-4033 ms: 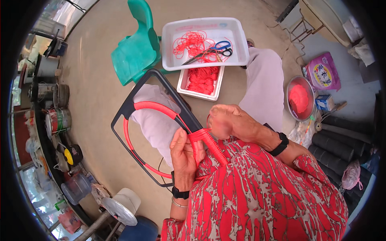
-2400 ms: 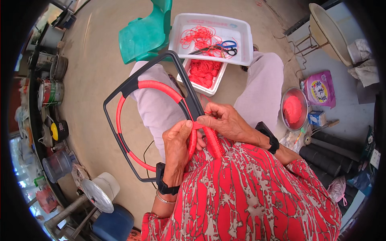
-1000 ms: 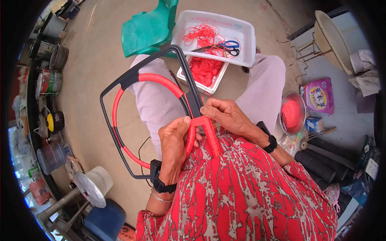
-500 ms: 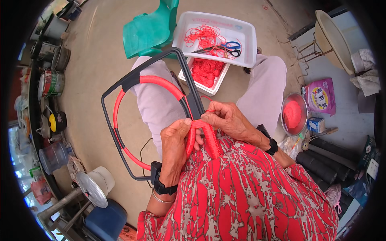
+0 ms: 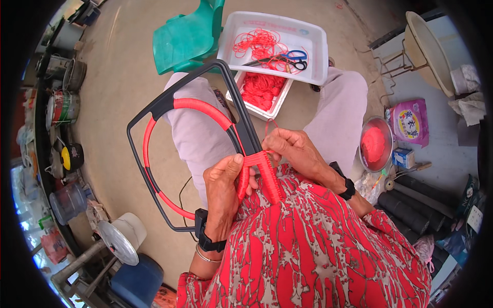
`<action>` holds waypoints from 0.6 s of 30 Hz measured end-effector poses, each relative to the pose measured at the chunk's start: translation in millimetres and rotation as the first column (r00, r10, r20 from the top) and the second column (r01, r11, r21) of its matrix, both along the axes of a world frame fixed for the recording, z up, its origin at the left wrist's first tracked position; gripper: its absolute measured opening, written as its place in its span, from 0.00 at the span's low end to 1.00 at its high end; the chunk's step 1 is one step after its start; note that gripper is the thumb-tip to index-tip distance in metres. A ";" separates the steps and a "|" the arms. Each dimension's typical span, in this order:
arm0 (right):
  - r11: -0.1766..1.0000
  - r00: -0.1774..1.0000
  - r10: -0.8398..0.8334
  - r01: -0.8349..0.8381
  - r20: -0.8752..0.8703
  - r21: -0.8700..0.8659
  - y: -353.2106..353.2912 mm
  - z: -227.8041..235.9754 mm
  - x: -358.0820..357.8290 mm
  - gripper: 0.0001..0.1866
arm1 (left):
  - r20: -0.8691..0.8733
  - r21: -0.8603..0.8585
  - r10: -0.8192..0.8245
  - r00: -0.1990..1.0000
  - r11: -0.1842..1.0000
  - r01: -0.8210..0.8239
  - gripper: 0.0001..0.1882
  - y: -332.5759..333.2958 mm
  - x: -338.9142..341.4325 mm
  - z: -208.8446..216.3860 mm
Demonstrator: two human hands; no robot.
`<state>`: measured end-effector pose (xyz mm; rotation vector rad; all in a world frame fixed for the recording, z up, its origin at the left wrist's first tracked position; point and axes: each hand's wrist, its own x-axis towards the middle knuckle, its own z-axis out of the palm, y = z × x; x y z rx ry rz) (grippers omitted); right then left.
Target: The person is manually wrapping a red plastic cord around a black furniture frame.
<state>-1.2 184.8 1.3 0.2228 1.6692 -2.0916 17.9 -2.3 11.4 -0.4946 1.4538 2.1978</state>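
Observation:
A black frame [image 5: 154, 105] with a ring inside it leans across my lap, and red cord is wound tightly round much of the ring [image 5: 204, 109]. My left hand [image 5: 223, 179] is closed on the frame's near end, its thumb against the wrapped joint [image 5: 255, 160]. Just to the right, my right hand [image 5: 294, 149] pinches the red cord beside that joint. A loose length of the cord [image 5: 270, 123] rises above the right fingers. Red wrapping also covers the bar [image 5: 269, 179] that runs down toward my shirt.
Ahead, a white tray [image 5: 323, 56] holds loose red cord and scissors [image 5: 295, 57], above a smaller white box [image 5: 272, 114] of red cord. A green plastic chair [image 5: 182, 41] stands to its left. At right are a metal bowl [image 5: 389, 134] and a purple bag [image 5: 411, 123].
My right hand has moved slightly right, away from the wrapped joint, drawing the cord along. My left hand keeps its hold, and the frame has shifted slightly left.

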 end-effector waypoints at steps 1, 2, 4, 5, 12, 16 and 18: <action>0.997 0.997 0.037 -0.032 -0.065 0.069 0.4 -0.2 0.2 0.13 | 0.000 0.002 0.002 1.000 1.000 -0.002 0.17 0.5 -0.1 -0.2; 0.997 0.997 0.034 -0.029 -0.065 0.067 -0.1 2.3 0.4 0.13 | 0.000 0.000 -0.001 1.000 1.000 0.001 0.17 1.2 -0.2 0.8; 0.985 0.992 0.115 -0.108 -0.042 0.137 -1.4 11.0 0.3 0.13 | 0.017 -0.021 0.006 1.000 1.000 -0.006 0.18 2.9 -0.2 3.5; 0.985 0.993 0.112 -0.105 -0.043 0.135 -0.7 12.2 -0.5 0.13 | 0.016 -0.024 0.003 1.000 1.000 -0.003 0.18 3.6 -0.3 3.3; 0.977 0.982 0.147 -0.125 -0.121 0.170 0.7 12.4 2.9 0.15 | -0.001 0.032 0.022 1.000 0.999 -0.022 0.18 4.8 3.2 0.9; 0.984 0.987 0.123 -0.109 -0.100 0.138 -0.3 4.4 5.6 0.15 | 0.004 0.020 0.064 0.998 0.998 -0.064 0.17 7.3 3.5 2.2; 0.984 0.989 0.133 -0.125 -0.060 0.130 0.7 10.9 3.4 0.14 | 0.014 0.005 0.066 0.998 0.998 -0.066 0.17 6.1 2.1 1.7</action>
